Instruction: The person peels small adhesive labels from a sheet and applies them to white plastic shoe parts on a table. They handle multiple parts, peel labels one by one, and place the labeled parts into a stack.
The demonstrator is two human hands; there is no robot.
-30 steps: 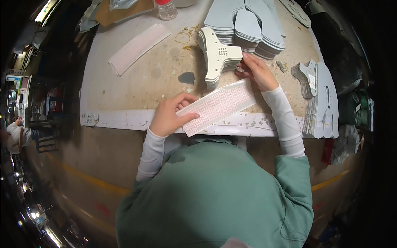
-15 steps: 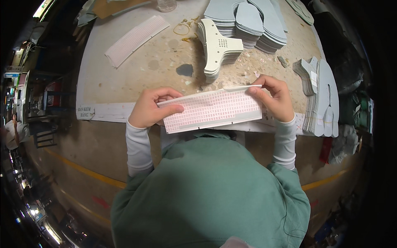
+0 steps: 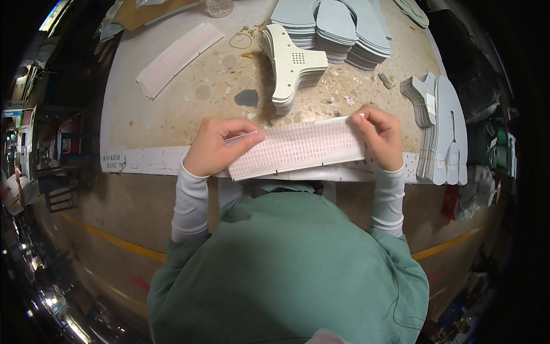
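Observation:
Between my two hands is a long white sheet of labels [image 3: 303,143], covered with rows of tiny pink-printed cells. It is held tilted over the table's near edge. My left hand [image 3: 220,146] pinches its left end, thumb on top and the other fingers partly hidden behind. At the upper right corner, the thumb and fingers of my right hand [image 3: 378,135] pinch the sheet. Just beyond it stands a stack of cream, Y-shaped cut pieces [image 3: 295,63], the top one pierced with small holes.
Another pink-printed sheet [image 3: 179,60] lies at the far left. Stacks of pale blue-grey pieces [image 3: 338,28] fill the back, and banded stacks [image 3: 438,132] stand at the right edge. A dark scrap [image 3: 247,98], yellow rubber bands [image 3: 240,40] and a clear container [image 3: 220,7] are on the table.
My left thumb has slid a little farther in over the sheet. The sheet's raised upper edge now lies flatter along the middle. Both hands keep their grip, and the whole view has shifted slightly.

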